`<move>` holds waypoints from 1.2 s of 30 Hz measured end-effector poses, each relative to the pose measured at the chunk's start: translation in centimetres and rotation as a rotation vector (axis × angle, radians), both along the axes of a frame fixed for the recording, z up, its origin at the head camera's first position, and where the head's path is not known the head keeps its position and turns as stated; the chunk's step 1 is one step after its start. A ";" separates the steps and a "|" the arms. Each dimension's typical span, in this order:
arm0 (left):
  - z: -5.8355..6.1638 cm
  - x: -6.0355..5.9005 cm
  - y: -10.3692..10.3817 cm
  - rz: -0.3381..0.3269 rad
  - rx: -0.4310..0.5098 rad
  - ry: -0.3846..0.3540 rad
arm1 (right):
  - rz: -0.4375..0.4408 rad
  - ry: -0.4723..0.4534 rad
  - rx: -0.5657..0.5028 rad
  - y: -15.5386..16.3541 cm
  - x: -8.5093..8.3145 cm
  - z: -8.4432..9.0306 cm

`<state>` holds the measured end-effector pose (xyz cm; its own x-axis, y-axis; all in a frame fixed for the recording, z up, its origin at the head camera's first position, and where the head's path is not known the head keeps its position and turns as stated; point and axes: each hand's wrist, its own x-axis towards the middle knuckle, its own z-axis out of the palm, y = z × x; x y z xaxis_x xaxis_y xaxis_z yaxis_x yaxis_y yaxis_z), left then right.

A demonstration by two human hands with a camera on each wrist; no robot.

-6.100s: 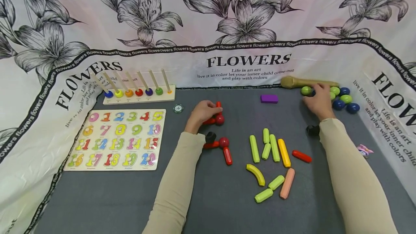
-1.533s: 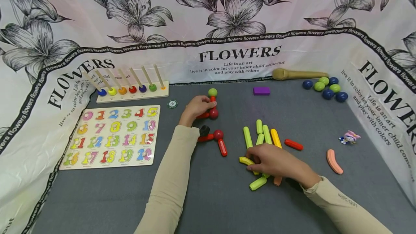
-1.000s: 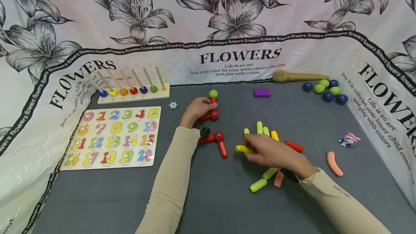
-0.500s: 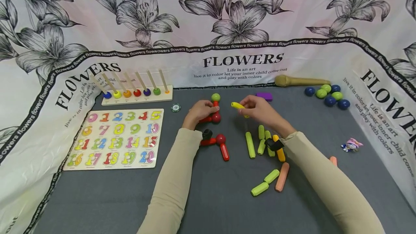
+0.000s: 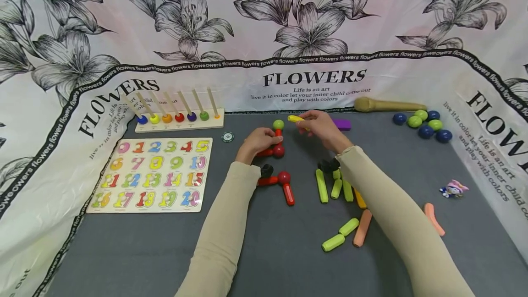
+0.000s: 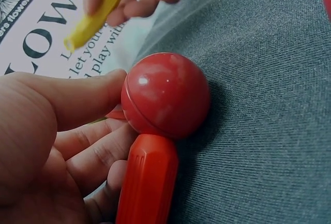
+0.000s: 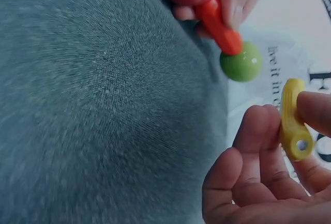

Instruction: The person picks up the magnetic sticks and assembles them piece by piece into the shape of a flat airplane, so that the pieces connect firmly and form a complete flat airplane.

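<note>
- Plainly, the draped cloth [image 5: 264, 26] behind the grey surface [image 5: 144, 251] reads "FLOWERS" in large black letters, with "Life is an art / live it in color let your inner child come out / and play with colors" beneath; a black band repeats "flowers" along it.
- A number puzzle board [image 5: 153, 174] at the left shows coloured numerals 1 to 20 in four rows.
- Behind it stands a peg rack [image 5: 178, 118] with slanted wooden pegs and coloured beads at their feet; a small round token [image 5: 227, 137] lies beside it.
- The left hand [image 5: 257, 142] lies low on the surface, thumb and fingers curled round a red stick [image 6: 147, 180] joined to a red ball [image 6: 165, 94]; another red stick rises from that ball to a green ball [image 5: 278, 124] at the far end.
- The right hand [image 5: 321, 127] hovers just right of the green ball, its fingers pinching a yellow curved stick [image 5: 295, 118] whose free end points towards that ball, close but apart.
- The right forearm crosses over a cluster of green sticks [image 5: 321, 186], with more green and orange pieces lying nearer the person.
- A second red ball-and-stick piece [image 5: 283, 184] lies below the left hand.
- Open grey surface stretches along the near edge; blue and green balls [image 5: 422, 123], a tan microphone-shaped toy [image 5: 387, 104] and a purple block [image 5: 343, 124] sit along the far edge.
</note>
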<state>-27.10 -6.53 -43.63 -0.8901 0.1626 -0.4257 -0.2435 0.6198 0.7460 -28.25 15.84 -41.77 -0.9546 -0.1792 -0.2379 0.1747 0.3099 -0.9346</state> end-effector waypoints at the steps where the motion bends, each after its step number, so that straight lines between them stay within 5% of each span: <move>1: 0.0 0.0 0.0 0.000 0.002 -0.003 | -0.012 -0.011 -0.010 -0.1 -0.3 -0.3; 14: -0.3 -0.1 -0.2 0.009 0.029 0.006 | -0.129 -0.070 -0.059 -1.6 -2.6 -2.1; 27: -0.2 0.2 0.0 -0.005 0.071 0.049 | -0.062 -0.054 -0.174 -1.3 -3.1 -2.7; 36: 0.1 -0.1 0.2 0.000 0.056 0.015 | -0.038 -0.079 -0.280 -0.8 -3.2 -3.3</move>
<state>-27.21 -6.33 -43.56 -0.8965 0.1857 -0.4022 -0.2319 0.5768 0.7833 -31.41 15.07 -45.02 -0.9424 -0.2129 -0.2581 0.2568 0.0339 -0.9659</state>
